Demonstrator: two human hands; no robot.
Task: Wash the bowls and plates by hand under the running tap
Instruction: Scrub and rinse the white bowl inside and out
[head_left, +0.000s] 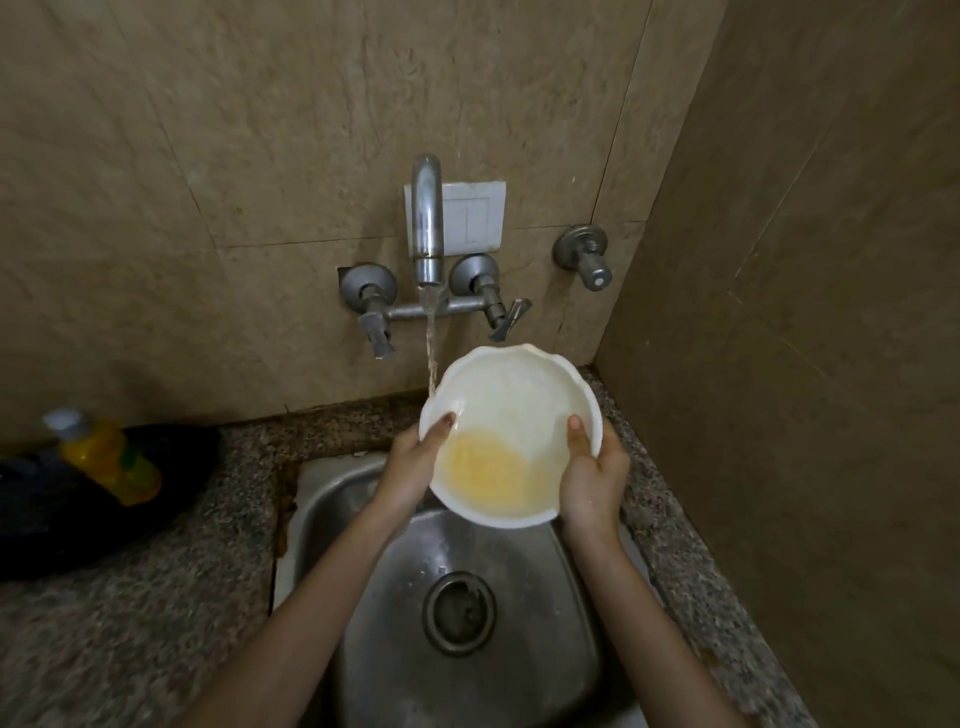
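A: Left edge first: yellow bottle (109, 457) on granite tabletop (156, 597), well apart from the work. Position of bowl (519, 395)?

B: Held over sink (545, 675), just below tap (427, 218), seemingly tilted toward the camera. Water stream (431, 353) striking left rim. Yellow residue (493, 467) pooled in the low, near part.

A: Grip state, left then right?

B: Left hand (415, 457) clamped on left rim, thumb inside, fingers hidden beneath. Right hand (589, 475) clamped on right rim, thumb over the edge.

A: Handling estimate?

B: Judged rigid; ceramic or melamine, cannot tell which. Wet, likely greasy, hence slippery. Probably breakable against steel if dropped. Moderate weight, rising as water collects.

A: Best hold?

B: Opposite rims, thumbs hooked inside the scalloped lip, fingers under the wall. One-handed only with palm beneath base.
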